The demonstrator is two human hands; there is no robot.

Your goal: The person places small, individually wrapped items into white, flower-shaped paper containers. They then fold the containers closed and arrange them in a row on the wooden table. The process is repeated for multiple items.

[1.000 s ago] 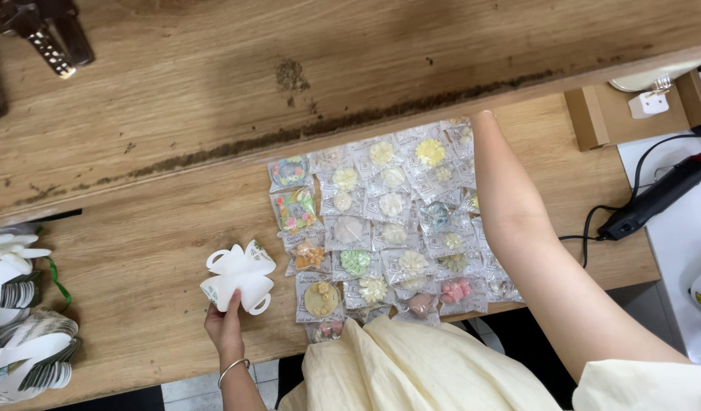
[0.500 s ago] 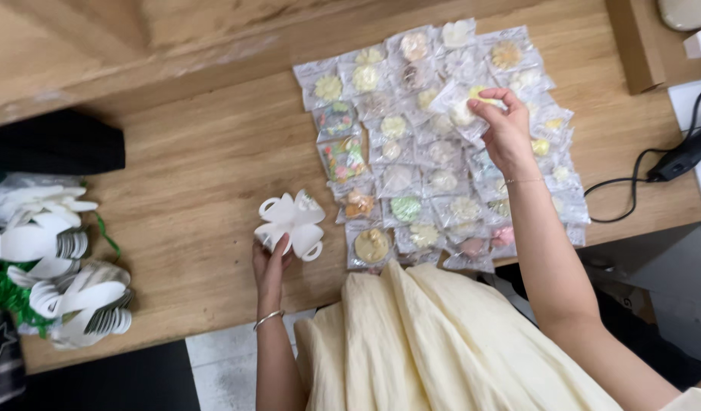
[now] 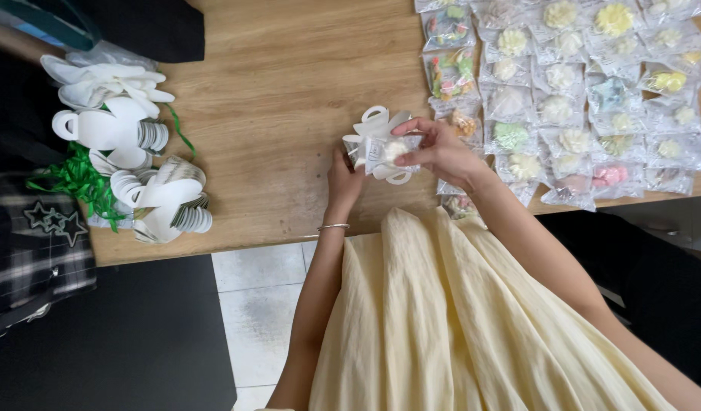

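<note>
Both hands [image 3: 343,179] [image 3: 441,152] grip crinkly clear packet [image 3: 388,151] w/ looped white bow [image 3: 377,122].

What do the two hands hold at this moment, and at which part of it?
The left hand holds the white paper bow box at its lower left side. The right hand pinches a small clear packet by its right edge, against the box.

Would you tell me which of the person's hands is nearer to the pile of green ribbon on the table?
Left. The left hand is closer to the green ribbon, with bare table between them; the right hand is farther away, beside the packets.
</note>
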